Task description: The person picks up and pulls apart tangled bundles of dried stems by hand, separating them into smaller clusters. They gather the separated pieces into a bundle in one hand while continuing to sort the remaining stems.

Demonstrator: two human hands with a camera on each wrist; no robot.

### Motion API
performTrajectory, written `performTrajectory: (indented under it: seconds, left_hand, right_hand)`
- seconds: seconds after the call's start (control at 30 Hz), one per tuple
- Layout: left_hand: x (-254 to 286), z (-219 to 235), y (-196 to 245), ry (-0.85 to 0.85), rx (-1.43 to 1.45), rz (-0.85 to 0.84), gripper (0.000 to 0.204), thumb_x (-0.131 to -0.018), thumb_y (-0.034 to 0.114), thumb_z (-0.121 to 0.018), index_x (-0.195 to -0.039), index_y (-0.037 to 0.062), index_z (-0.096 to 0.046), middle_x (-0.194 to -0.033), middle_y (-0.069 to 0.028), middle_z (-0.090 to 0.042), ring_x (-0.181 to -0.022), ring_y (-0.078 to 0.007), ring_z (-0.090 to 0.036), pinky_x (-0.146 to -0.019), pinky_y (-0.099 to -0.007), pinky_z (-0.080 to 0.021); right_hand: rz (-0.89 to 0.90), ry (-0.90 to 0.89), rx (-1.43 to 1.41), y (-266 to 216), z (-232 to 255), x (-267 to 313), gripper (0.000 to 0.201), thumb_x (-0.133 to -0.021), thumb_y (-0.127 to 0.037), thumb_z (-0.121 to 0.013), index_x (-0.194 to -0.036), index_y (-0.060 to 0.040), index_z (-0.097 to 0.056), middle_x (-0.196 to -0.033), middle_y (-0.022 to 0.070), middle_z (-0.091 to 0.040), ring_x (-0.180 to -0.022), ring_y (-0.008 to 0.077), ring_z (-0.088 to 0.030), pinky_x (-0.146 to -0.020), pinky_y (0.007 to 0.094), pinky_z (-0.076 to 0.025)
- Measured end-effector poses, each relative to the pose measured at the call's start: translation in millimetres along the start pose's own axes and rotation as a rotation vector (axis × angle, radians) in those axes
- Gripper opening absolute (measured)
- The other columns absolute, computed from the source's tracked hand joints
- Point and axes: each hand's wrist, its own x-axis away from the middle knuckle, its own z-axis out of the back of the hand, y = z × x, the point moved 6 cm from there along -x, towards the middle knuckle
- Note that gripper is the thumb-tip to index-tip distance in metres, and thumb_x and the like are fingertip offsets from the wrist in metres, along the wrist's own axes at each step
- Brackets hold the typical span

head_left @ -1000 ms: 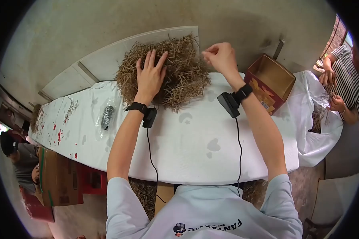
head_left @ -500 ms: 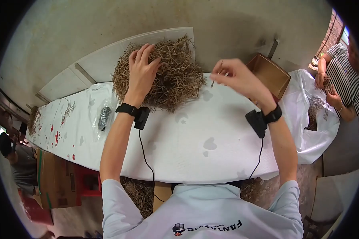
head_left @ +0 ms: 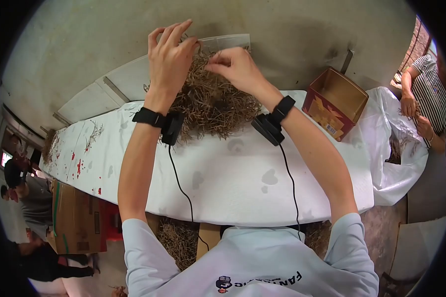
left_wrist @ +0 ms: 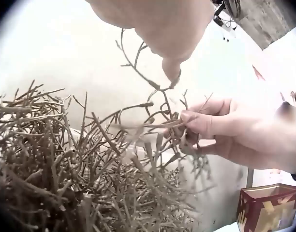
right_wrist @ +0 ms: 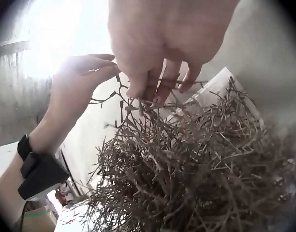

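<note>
A tangled heap of dry brown twigs (head_left: 218,106) stands at the table's far side. Above its back left part, my left hand (head_left: 171,59) pinches the upper end of a thin branching twig (left_wrist: 136,67) between thumb and finger. Lower down, at the top of the heap, my right hand (head_left: 240,67) grips a knot of the twigs with thumb and fingertips. In the right wrist view, the left hand (right_wrist: 80,79) shows beside the right hand (right_wrist: 167,38), with twig stems (right_wrist: 121,92) between them. Some right fingertips are hidden behind stems in the left wrist view.
An uncovered dark red box (head_left: 332,104) stands right of the heap. White patterned cloth (head_left: 233,183) covers the table, with red specks (head_left: 78,168) at left. Another person (head_left: 431,94) handles twigs by a white plastic bag (head_left: 401,168). A cardboard box (head_left: 79,218) is at lower left.
My left hand has risen from the heap, lifting a twig end. My right hand went out rightward with a small piece, then came back left to the top of the heap.
</note>
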Motion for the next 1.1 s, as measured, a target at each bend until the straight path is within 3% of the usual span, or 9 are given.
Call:
performTrajectory:
  seconds: [0.1, 0.23, 0.3, 0.4, 0.53, 0.67, 0.83, 1.0, 1.1]
  left_hand:
    - [2.8, 1.3, -8.6, 0.005, -0.006, 0.043, 0.032, -0.081, 0.013, -0.075, -0.112, 0.0106, -0.069, -0.139, -0.0089, -0.056, -0.127, -0.0249, -0.053, -0.104, -0.043, -0.037]
    - [22.2, 28.6, 16.8, 0.072, 0.234, 0.286, 0.063, -0.083, 0.02, -0.075, -0.141, 0.016, -0.051, -0.148, -0.0147, -0.045, -0.133, -0.0299, -0.046, -0.107, -0.0467, -0.033]
    - [45.8, 25.6, 42.3, -0.154, 0.222, 0.248, 0.081, -0.084, 0.025, -0.072, -0.154, 0.0189, -0.032, -0.153, -0.0189, -0.036, -0.139, -0.0347, -0.039, -0.111, -0.0521, -0.028]
    - [80.1, -3.9, 48.0, -0.309, 0.054, 0.218, 0.076, -0.085, 0.025, -0.07, -0.152, 0.0182, -0.036, -0.154, -0.019, -0.036, -0.139, -0.0354, -0.038, -0.112, -0.0544, -0.027]
    - [100.6, -20.4, 20.6, -0.314, -0.121, 0.241, 0.07, -0.087, 0.026, -0.068, -0.15, 0.0179, -0.04, -0.154, -0.0194, -0.035, -0.14, -0.0358, -0.038, -0.112, -0.0551, -0.027]
    - [132.4, -39.7, -27.3, -0.298, -0.007, 0.358, 0.065, -0.088, 0.025, -0.067, -0.149, 0.0188, -0.043, -0.155, -0.02, -0.034, -0.139, -0.0362, -0.039, -0.112, -0.055, -0.028]
    - [190.5, -58.8, -72.4, -0.388, 0.106, 0.536, 0.061, -0.089, 0.022, -0.065, -0.147, 0.0168, -0.045, -0.154, -0.0206, -0.036, -0.137, -0.0368, -0.041, -0.112, -0.0522, -0.03]
    - [188.6, -47.1, -80.9, -0.519, 0.144, 0.601, 0.055, -0.089, 0.022, -0.065, -0.142, 0.0138, -0.05, -0.152, -0.0207, -0.038, -0.135, -0.0371, -0.043, -0.111, -0.0488, -0.032]
    - [138.7, -13.6, -59.1, -0.398, 0.118, 0.488, 0.054, -0.087, 0.024, -0.069, -0.138, 0.0108, -0.054, -0.148, -0.0206, -0.044, -0.133, -0.0361, -0.047, -0.109, -0.0457, -0.036]
  right_hand:
    - [-0.038, 0.185, 0.183, -7.5, 13.8, -19.5, 0.018, -0.085, -0.017, -0.073, -0.091, -0.0002, -0.076, -0.068, 0.01, -0.07, -0.066, 0.0174, -0.067, -0.066, 0.034, -0.052]
    - [0.133, 0.386, 0.308, -0.5, 35.8, -41.3, 0.015, -0.085, -0.016, -0.072, -0.087, -0.0009, -0.077, -0.066, 0.0109, -0.068, -0.06, 0.0144, -0.063, -0.057, 0.0358, -0.05]
    - [0.172, 0.392, 0.402, -2.1, 48.8, -55.7, 0.016, -0.087, -0.016, -0.071, -0.089, -0.0007, -0.076, -0.068, 0.0101, -0.069, -0.06, 0.0129, -0.063, -0.057, 0.0343, -0.05]
    - [0.252, 0.374, 0.566, -23.4, 50.8, -68.2, 0.018, -0.091, -0.017, -0.07, -0.094, -0.0001, -0.075, -0.072, 0.0084, -0.07, -0.062, 0.0098, -0.063, -0.056, 0.0311, -0.05]
    - [0.204, 0.359, 0.604, -61.3, 73.5, -84.1, 0.021, -0.095, -0.007, -0.063, -0.079, 0.0047, -0.07, -0.079, 0.023, -0.071, -0.076, 0.0308, -0.071, -0.064, 0.0438, -0.055]
    - [0.199, 0.45, 0.686, -69.8, 103.7, -92.8, 0.018, -0.09, -0.007, -0.068, -0.08, 0.0072, -0.07, -0.073, 0.019, -0.07, -0.067, 0.0278, -0.069, -0.062, 0.0402, -0.054]
    - [0.268, 0.853, 0.472, -80.7, 168.8, -78.6, 0.019, -0.091, -0.008, -0.068, -0.081, 0.0083, -0.068, -0.066, 0.0142, -0.067, -0.059, 0.0218, -0.065, -0.057, 0.0353, -0.05]
    - [0.425, 0.868, 0.501, -118.9, 204.8, -46.4, 0.017, -0.093, -0.011, -0.068, -0.085, 0.0044, -0.071, -0.065, 0.0082, -0.065, -0.061, 0.0151, -0.063, -0.057, 0.0311, -0.05]
    - [0.356, 0.614, 0.174, -121.2, 218.0, -32.9, 0.012, -0.093, -0.013, -0.07, -0.093, -0.0011, -0.073, -0.067, 0.0048, -0.065, -0.062, 0.0111, -0.061, -0.058, 0.0288, -0.05]
